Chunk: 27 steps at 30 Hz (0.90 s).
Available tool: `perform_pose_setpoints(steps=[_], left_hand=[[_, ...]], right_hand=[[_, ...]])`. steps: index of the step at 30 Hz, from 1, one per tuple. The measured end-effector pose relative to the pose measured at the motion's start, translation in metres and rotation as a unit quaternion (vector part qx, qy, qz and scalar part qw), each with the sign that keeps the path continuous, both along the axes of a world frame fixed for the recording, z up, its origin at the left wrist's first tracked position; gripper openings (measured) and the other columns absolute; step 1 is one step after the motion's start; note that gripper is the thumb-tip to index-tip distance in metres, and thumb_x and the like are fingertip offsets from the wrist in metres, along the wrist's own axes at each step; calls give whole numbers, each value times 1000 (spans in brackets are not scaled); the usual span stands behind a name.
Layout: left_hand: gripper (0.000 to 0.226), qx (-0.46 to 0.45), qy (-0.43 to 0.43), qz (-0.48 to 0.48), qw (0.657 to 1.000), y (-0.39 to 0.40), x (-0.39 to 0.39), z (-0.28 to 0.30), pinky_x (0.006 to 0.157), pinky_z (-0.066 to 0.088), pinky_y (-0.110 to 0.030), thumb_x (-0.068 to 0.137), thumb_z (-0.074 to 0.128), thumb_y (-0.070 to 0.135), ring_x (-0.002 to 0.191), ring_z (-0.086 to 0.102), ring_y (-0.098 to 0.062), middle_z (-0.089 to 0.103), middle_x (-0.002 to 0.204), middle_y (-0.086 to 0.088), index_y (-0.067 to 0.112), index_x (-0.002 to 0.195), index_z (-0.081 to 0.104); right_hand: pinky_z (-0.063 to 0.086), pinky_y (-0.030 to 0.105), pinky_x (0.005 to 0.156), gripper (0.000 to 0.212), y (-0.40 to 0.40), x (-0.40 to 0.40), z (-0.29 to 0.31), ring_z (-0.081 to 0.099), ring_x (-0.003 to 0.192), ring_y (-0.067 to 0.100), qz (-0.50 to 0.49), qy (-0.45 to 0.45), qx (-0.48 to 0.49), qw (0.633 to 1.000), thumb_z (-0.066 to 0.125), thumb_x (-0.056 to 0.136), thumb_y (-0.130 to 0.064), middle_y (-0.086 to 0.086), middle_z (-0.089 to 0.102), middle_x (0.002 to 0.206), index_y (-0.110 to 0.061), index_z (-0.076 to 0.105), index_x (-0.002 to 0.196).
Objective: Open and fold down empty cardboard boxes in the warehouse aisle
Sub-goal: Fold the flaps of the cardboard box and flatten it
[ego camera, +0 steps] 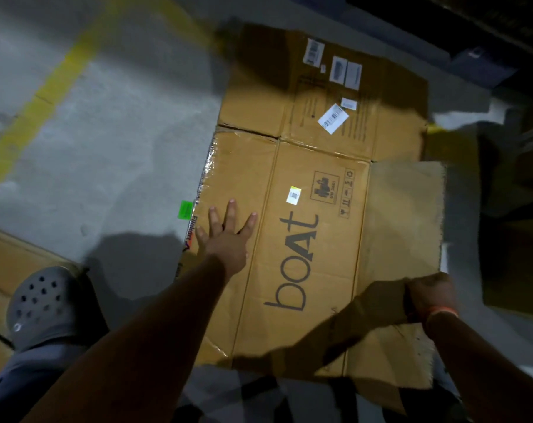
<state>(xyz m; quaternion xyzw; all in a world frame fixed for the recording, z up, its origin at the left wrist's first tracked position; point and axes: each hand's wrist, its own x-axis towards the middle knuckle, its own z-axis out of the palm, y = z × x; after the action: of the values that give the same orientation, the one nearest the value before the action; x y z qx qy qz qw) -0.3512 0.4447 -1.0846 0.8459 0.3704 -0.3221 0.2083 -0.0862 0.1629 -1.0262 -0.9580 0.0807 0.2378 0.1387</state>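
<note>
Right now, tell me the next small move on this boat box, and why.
Probably fold the raised flap down onto the printed panel. The left hand presses flat on the box, pinning it, while the right hand grips the flap's near edge, lifted off the floor.

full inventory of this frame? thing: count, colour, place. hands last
box: 1, brown, flattened on the floor, centre, "boAt" print
side flap: 1, brown, right edge of the box, raised
white labels: several, far panel of the box
yellow sticker: 1, mid panel
green sticker: 1, left edge of the box
floor line: 1, yellow, painted on grey floor, left
other cardboard: brown, lower left
shoe: 1, grey, perforated, lower left
left hand: flat, fingers spread, presses the box
right hand: grips the side flap, orange wristband
</note>
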Motion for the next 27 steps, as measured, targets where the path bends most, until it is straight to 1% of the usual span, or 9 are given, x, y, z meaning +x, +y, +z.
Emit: perform_pose_setpoints(steps=[1, 4, 7, 8, 10, 12, 16, 21, 27], left_hand=[[94, -1, 0, 2, 1000, 0, -1, -2, 112, 10, -78, 102, 52, 41, 145, -29, -53, -48, 155, -10, 43, 154, -25], [95, -8, 1, 7, 1000, 2, -1, 0, 113, 10, -77, 101, 54, 40, 144, -31, -51, -50, 153, -9, 44, 153, -26], [96, -11, 2, 8, 1000, 2, 1, -1, 113, 11, -77, 101, 54, 40, 144, -32, -50, -50, 153, -7, 44, 153, -26], [96, -13, 7, 9, 1000, 1, 1, -1, 113, 11, -76, 101, 54, 40, 144, -32, -50, -50, 153, -7, 44, 153, -26], [97, -9, 10, 11, 1000, 0, 3, 0, 114, 12, -76, 101, 55, 40, 145, -32, -50, -51, 153, -7, 44, 153, -27], [97, -9, 13, 13, 1000, 0, 3, 0, 115, 12, -75, 101, 55, 40, 145, -32, -49, -51, 153, -7, 44, 152, -27], [98, -6, 14, 12, 1000, 0, 1, -1, 115, 13, -74, 101, 55, 41, 145, -31, -49, -51, 153, -7, 45, 152, -28], [97, 2, 12, 5, 1000, -1, 3, 0, 116, 15, -72, 101, 56, 43, 147, -29, -48, -49, 155, -5, 46, 152, -27], [98, 7, 8, 11, 1000, 0, -1, -1, 117, 12, -71, 100, 58, 42, 148, -28, -45, -48, 156, -2, 49, 153, -24]], right_hand=[[57, 50, 73, 47, 4, -4, 6, 61, 95, 42, -2, -2, -2, 1000, 74, 85, -27, 24, 62, 111, -5, 52, 121], [56, 54, 81, 44, -1, -2, -3, 60, 97, 43, -3, -11, -4, 1000, 73, 87, -26, 22, 60, 107, -6, 51, 119], [51, 41, 64, 41, 0, -2, 0, 55, 83, 33, -9, -5, 5, 1000, 68, 92, -23, 18, 54, 103, -6, 47, 123], [53, 42, 66, 42, -3, 0, -4, 55, 83, 32, -8, -10, 15, 1000, 68, 92, -24, 18, 55, 105, -6, 47, 124], [55, 53, 83, 45, -3, -2, -5, 58, 96, 39, -8, -17, 16, 1000, 70, 91, -25, 21, 58, 113, -7, 48, 125], [53, 59, 91, 46, -2, -3, -5, 58, 104, 42, -15, -15, 20, 1000, 70, 90, -26, 19, 58, 115, -9, 47, 126], [55, 59, 88, 45, -1, -5, -6, 57, 99, 38, -23, -13, 25, 999, 70, 90, -26, 10, 53, 105, -12, 46, 126], [56, 61, 86, 48, -2, -4, -7, 59, 104, 43, -27, -20, 20, 999, 71, 88, -27, 17, 57, 115, -13, 44, 126], [54, 58, 90, 46, 0, -3, -12, 61, 104, 41, -32, -15, 22, 999, 69, 83, -25, 17, 61, 114, -14, 44, 119]])
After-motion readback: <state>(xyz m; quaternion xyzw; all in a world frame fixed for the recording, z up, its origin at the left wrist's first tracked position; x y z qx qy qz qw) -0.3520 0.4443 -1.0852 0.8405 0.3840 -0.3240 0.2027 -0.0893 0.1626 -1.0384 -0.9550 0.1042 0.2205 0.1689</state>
